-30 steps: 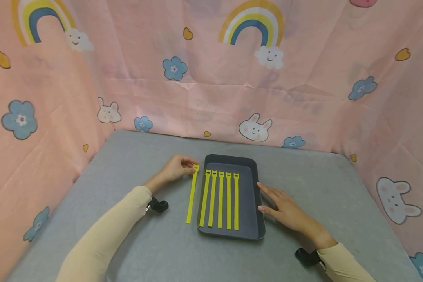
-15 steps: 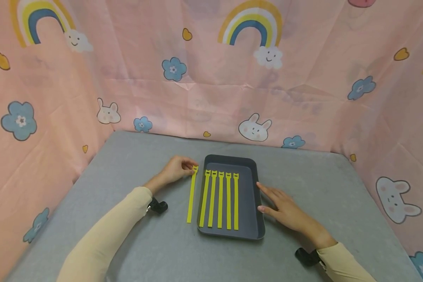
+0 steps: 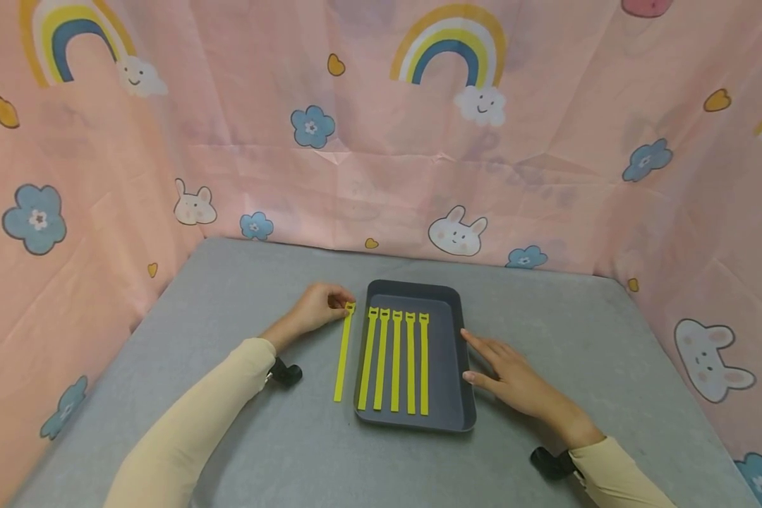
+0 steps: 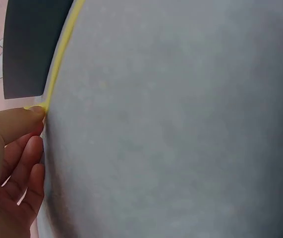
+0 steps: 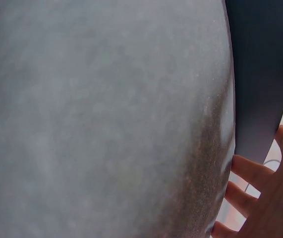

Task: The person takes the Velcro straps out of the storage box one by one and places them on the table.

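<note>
Between thumb and fingers my left hand [image 3: 314, 307] pinches the slotted head of a yellow hook-and-loop cable tie [image 3: 342, 360]. This tie lies lengthwise just left of a dark grey tray [image 3: 446, 381], apart from it. Inside the tray, several matching yellow cable ties [image 3: 396, 363] lie side by side, slotted heads at the far end. My right hand [image 3: 521, 377] has its fingers extended, with fingertips against the tray's right wall. The left wrist view shows the thumb [image 4: 20, 121] pressed on the tie's head, close to the tray's wall [image 4: 32, 54].
A grey cloth-covered table [image 3: 279, 444] spreads around the tray. Pink patterned curtains [image 3: 368, 169] hang behind it and on both sides. Black wrist devices [image 3: 286, 372] sit below each wrist. The tray's right strip, beside the ties, is bare.
</note>
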`<state>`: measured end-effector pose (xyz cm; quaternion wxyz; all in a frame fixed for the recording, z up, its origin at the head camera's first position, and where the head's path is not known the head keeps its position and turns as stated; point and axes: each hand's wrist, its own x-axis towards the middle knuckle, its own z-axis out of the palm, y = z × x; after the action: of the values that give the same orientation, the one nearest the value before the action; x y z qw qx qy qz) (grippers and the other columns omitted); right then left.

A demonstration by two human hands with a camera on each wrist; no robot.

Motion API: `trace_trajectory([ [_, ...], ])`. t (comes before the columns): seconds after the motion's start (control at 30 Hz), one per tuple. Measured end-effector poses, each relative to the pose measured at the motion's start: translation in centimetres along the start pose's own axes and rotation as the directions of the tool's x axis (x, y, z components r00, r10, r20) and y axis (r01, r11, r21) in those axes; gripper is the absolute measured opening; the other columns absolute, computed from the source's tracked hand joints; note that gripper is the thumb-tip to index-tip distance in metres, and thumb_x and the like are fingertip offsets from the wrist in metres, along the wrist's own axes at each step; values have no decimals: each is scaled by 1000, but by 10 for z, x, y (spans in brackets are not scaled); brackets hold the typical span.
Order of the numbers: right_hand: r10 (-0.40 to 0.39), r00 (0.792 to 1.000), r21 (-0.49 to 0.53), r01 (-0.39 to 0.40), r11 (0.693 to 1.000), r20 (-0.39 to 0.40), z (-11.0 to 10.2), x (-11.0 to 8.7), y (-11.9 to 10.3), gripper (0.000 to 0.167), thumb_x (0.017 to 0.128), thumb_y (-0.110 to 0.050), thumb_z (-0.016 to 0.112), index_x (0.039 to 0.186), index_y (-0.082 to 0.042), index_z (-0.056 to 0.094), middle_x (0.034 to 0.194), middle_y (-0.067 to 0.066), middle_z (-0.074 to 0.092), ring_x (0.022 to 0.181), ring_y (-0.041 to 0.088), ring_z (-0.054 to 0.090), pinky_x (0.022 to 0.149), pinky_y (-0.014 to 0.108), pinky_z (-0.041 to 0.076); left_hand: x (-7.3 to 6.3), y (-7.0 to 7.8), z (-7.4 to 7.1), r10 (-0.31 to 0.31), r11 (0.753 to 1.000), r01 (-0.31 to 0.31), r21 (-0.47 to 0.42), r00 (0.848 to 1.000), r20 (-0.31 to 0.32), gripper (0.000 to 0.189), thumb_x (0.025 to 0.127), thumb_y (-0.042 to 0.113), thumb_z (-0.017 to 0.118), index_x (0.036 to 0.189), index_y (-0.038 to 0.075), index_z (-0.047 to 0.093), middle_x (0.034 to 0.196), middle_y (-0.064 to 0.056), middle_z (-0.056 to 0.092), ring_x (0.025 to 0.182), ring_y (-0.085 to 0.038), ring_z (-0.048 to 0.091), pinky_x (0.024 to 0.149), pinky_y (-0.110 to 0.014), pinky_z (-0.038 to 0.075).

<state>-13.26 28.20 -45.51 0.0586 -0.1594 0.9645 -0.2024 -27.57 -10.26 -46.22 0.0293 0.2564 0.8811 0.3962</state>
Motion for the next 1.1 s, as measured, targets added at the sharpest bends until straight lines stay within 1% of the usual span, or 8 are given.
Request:
trace_trajectory([
  [0.13, 5, 1000, 3, -5, 1000, 2, 0, 0, 0, 75, 95, -60, 53, 158, -38, 18, 158, 15, 38, 144, 47, 32, 107, 76, 24, 0, -1, 0, 4, 1000, -4, 15, 1000, 0, 20, 84, 4, 76, 104, 4, 75, 91, -9, 74, 79, -12, 63, 72, -25, 53],
  [0.3, 6, 1000, 8, -6, 1000, 2, 1, 0, 0, 75, 95, -58, 54, 158, -38, 18, 158, 14, 37, 144, 47, 31, 107, 76, 24, -1, -1, 0, -17, 1000, 17, 15, 1000, -3, 21, 84, 6, 76, 105, 5, 75, 97, -9, 74, 81, -13, 63, 73, -25, 52],
  [0.47, 12, 1000, 16, -12, 1000, 4, 2, 0, 0, 75, 95, -58, 55, 158, -39, 18, 158, 14, 37, 145, 47, 30, 108, 76, 23, -2, -2, 1, -45, 999, 45, 17, 999, -1, 21, 84, 9, 77, 105, 6, 76, 102, -10, 70, 83, -15, 62, 74, -25, 51],
  [0.63, 11, 1000, 21, -11, 1000, -2, 2, 1, 0, 75, 95, -58, 55, 158, -39, 18, 158, 14, 37, 144, 46, 31, 108, 75, 24, -2, -4, 0, -40, 998, 40, 37, 999, 1, 21, 86, 10, 76, 106, 6, 76, 101, -10, 68, 85, -15, 62, 74, -27, 52],
  [0.87, 13, 1000, 18, -12, 1000, -2, 2, 1, -1, 75, 95, -57, 55, 158, -39, 18, 158, 15, 37, 144, 46, 31, 107, 76, 24, -1, -2, -1, -40, 998, 40, 44, 999, 7, 19, 86, 8, 75, 106, 6, 75, 102, -11, 69, 85, -17, 63, 74, -27, 52],
  [1.0, 14, 1000, 20, -14, 1000, -2, 2, 1, 0, 76, 95, -58, 55, 158, -38, 18, 158, 15, 37, 144, 46, 31, 107, 76, 23, 0, 1, -3, -51, 998, 51, 37, 999, -10, 18, 88, 8, 73, 106, 6, 74, 101, -11, 70, 87, -18, 63, 74, -29, 52],
  [1.1, 10, 1000, 22, -10, 1000, -5, 2, 1, 0, 76, 95, -58, 55, 158, -38, 18, 158, 14, 38, 144, 46, 32, 108, 75, 24, 2, 6, -7, -46, 998, 47, 34, 998, -39, 19, 90, 8, 70, 108, 6, 73, 103, -11, 71, 90, -20, 64, 77, -31, 53],
])
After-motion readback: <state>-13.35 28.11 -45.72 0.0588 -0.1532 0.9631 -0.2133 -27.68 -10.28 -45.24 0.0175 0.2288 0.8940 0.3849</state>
